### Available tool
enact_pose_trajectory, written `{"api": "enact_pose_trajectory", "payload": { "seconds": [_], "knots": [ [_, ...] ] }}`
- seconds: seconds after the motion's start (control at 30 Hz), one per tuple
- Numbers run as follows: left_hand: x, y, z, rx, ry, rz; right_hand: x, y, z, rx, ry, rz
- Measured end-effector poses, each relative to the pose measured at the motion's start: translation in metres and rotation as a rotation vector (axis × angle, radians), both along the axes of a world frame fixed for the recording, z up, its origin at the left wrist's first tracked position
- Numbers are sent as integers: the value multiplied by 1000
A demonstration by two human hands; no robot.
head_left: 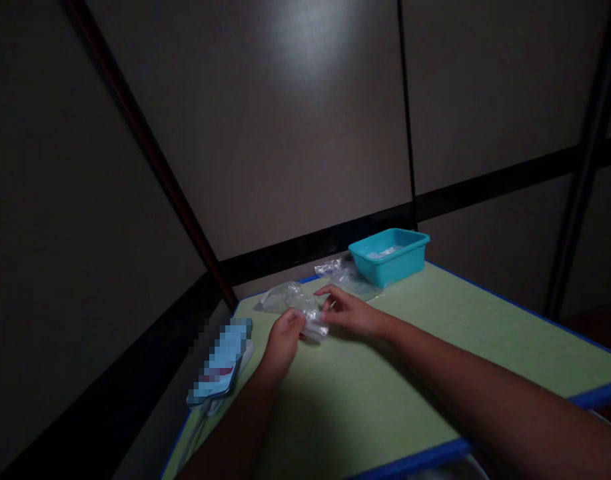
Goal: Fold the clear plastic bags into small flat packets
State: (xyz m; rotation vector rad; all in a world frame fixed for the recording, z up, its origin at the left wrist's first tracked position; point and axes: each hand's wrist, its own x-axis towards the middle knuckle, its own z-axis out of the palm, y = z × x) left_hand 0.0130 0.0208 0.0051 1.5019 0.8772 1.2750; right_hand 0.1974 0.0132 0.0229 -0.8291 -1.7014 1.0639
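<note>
Over the far part of the table, my left hand (286,328) is closed around the near end of a crumpled clear plastic bag (314,325). My right hand (344,309) is at the bag's right side, its fingers curved and apart, with the thumb close to the plastic. Whether that thumb touches the bag I cannot tell. Another piece of clear plastic (281,297) spreads out behind my left hand; I cannot tell whether it belongs to the same bag.
A turquoise plastic basin (400,265) with something whitish inside stands at the back. More clear plastic (346,275) lies against its left side. A phone-like device (220,367), partly pixelated, sits at the left edge with a cable. The green table (385,393) has blue edging; walls rise behind.
</note>
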Motion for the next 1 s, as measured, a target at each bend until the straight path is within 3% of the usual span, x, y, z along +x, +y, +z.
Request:
{"api": "enact_pose_trajectory", "payload": {
  "seconds": [0.2, 0.43, 0.5, 0.6, 0.7, 0.87, 1.0],
  "knots": [
    [2, -6, 4, -42, 9, -12, -5, 5, -12, 43, -88, 88],
    [-8, 2, 0, -13, 25, 165, 4, 14, -7, 101, -16, -83],
    [-9, 3, 1, 2, -11, 169, 4, 12, -4, 35, 47, -54],
    [-6, -2, 5, 13, -65, 90, 2, 6, -1, -159, 207, 142],
    [-1, -11, 10, 44, -69, -97, 1, 2, 0, -313, 361, 259],
    [6, -20, 14, -38, 17, -362, 4, 5, 1, -462, 557, 223],
    [3, -17, 10, -103, 106, -367, 8, 11, 3, -429, 630, 126]
  ]
}}
